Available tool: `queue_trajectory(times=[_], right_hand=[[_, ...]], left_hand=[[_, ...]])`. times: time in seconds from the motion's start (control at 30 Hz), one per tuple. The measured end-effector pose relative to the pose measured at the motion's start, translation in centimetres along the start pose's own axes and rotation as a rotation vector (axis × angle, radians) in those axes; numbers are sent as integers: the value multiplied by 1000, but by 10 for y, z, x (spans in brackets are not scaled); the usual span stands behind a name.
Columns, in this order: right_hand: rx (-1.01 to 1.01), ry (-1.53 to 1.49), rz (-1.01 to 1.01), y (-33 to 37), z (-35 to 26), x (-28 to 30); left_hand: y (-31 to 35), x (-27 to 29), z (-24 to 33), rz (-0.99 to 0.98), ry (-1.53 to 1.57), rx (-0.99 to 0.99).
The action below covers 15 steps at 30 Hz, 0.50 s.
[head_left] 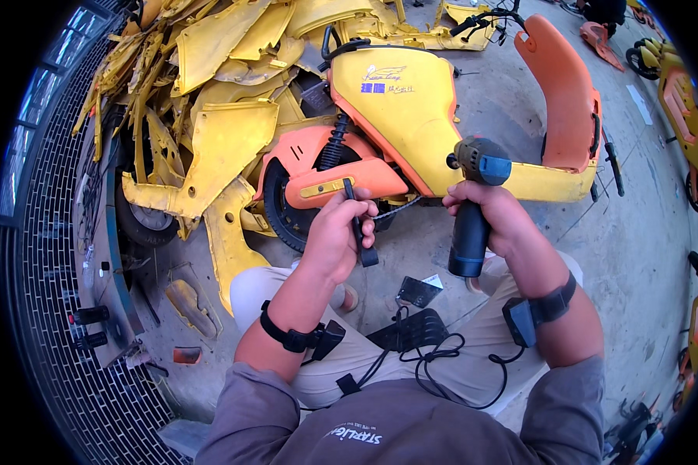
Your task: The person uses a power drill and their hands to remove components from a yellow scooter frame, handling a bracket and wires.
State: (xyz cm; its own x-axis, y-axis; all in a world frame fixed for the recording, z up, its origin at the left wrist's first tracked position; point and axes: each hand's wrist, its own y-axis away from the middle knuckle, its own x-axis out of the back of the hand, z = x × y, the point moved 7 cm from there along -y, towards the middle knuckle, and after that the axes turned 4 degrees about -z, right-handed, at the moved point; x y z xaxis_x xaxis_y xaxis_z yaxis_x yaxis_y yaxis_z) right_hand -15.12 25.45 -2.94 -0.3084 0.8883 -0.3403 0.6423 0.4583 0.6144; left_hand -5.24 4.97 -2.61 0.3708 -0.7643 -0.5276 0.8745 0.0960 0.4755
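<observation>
My left hand [335,236] is closed around a narrow black bar-shaped part [370,254], whose exact kind I cannot make out. In my right hand [498,215] is a cordless impact driver [470,244], its blue-and-black head [490,164] upward and its black grip end hanging down. Both hands hover just on the near side of a yellow and orange scooter [411,116]. Closest to the left hand are the scooter's orange side cover [372,177] with a yellow strip and the black rear wheel [285,203]. A black shock absorber [333,143] rises above that cover.
A heap of yellow body panels [233,132] fills the far left. The scooter's orange front shield [562,101] stands at the right. A black cable [442,353] lies across my lap. Beyond, yellow scooters [686,108] line the right edge, and a brick wall [50,256] borders the left.
</observation>
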Motion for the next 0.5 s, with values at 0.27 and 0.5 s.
queue_trajectory(times=[0.27, 0.5], right_hand=[[-96, -46, 51, -3, 10, 6], [-48, 57, 24, -1, 5, 1]], left_hand=[[0, -2, -1, 7, -32, 5], [0, -1, -3, -2, -49, 6]])
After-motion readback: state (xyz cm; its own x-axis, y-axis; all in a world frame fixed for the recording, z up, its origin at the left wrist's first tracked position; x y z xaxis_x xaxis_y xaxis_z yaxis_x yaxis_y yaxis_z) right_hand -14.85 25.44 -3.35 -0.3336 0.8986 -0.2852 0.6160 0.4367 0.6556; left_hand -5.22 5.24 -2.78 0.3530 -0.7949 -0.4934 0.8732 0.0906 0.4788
